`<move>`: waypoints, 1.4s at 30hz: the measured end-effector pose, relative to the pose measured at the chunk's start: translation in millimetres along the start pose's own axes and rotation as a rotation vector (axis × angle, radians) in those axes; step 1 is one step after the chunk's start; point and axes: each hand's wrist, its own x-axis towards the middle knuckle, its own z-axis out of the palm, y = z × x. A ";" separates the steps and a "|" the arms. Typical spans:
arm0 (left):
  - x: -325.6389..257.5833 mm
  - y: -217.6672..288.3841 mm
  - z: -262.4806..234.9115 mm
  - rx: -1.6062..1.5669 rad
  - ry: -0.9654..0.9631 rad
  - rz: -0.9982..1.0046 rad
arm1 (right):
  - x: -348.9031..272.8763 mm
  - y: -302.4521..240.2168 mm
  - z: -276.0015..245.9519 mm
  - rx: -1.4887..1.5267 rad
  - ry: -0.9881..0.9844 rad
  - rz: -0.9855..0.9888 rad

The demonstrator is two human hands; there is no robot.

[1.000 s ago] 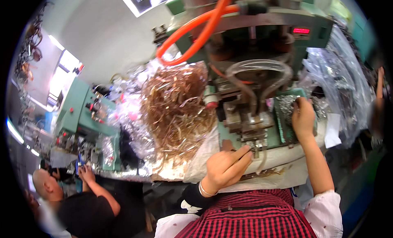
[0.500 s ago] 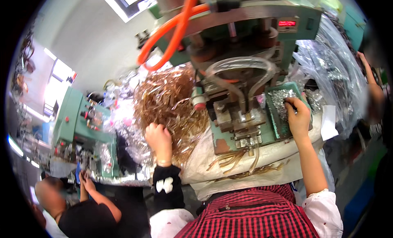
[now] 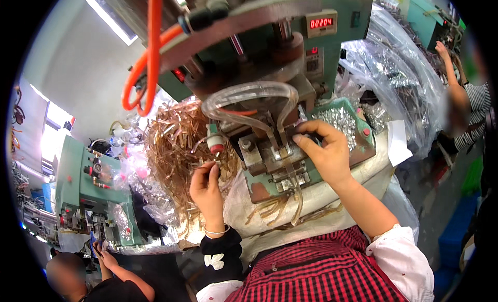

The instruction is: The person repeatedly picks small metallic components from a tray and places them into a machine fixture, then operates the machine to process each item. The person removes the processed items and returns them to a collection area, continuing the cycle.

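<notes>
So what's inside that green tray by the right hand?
The green tray holds a heap of small silvery metal pieces. The right hand covers its near left part, so what lies beneath the hand cannot be seen.

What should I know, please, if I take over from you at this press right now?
Left hand: pinching a thin gold strip at the edge of the gold strip pile, left of the press.
Right hand: fingertips on the press die, nothing visibly held.
Silver parts lie in the green tray behind the right hand. Some gold strips hang off the front of the bench.
Done: a strip is picked. Left: the strip is not yet at the die.
</notes>
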 end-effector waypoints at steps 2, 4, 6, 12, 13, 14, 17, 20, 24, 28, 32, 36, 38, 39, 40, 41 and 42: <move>-6.4 26.5 2.6 0.007 0.023 0.051 | -2.7 -5.1 5.0 0.056 -0.015 0.075; -5.0 73.0 6.2 -0.102 -0.010 0.207 | -1.7 0.5 13.4 0.095 0.019 0.061; -5.4 112.3 12.2 -0.306 -0.060 0.404 | 1.2 2.6 16.8 0.183 0.080 0.071; -19.0 108.2 14.4 -0.080 -0.275 0.465 | -2.2 32.1 -16.0 0.242 0.184 0.190; -23.5 99.2 15.7 -0.141 -0.243 0.408 | -4.1 32.0 -14.9 0.199 0.168 0.172; -26.6 93.4 17.1 -0.202 -0.212 0.352 | -6.2 31.0 -13.7 0.156 0.154 0.154; -21.0 93.8 20.2 -0.223 -0.182 0.318 | -5.2 8.0 2.1 -0.048 0.075 -0.050; -10.6 104.4 17.8 -0.270 -0.135 0.385 | -4.2 1.0 16.7 0.034 0.022 -0.089; 2.0 134.0 18.0 -0.160 -0.151 0.476 | -10.9 -3.7 26.7 0.269 -0.039 0.105; 21.7 126.2 29.5 -0.256 -0.105 0.280 | -7.6 -14.0 27.1 0.346 -0.056 0.238; 21.6 124.9 29.2 -0.177 -0.120 0.348 | -5.4 -28.7 23.7 0.380 -0.073 0.327; 6.8 122.7 33.4 -0.153 -0.199 0.520 | -28.4 -44.6 6.8 0.231 -0.135 0.145; -14.4 103.9 31.2 -0.081 -0.287 0.662 | -23.0 -29.9 -24.6 -0.136 -0.306 -0.114; -23.0 105.5 33.4 0.058 -0.370 0.790 | -24.8 -21.0 -42.0 -0.369 -0.197 -0.165; -29.5 104.2 37.4 0.051 -0.451 0.871 | -26.2 -15.3 -62.2 -0.661 -0.131 -0.178; -37.0 101.6 43.1 0.104 -0.461 0.941 | -33.2 5.8 -83.0 -0.905 -0.028 -0.124; -40.1 106.0 53.1 0.165 -0.462 1.011 | -42.9 23.3 -98.0 -1.078 0.055 -0.066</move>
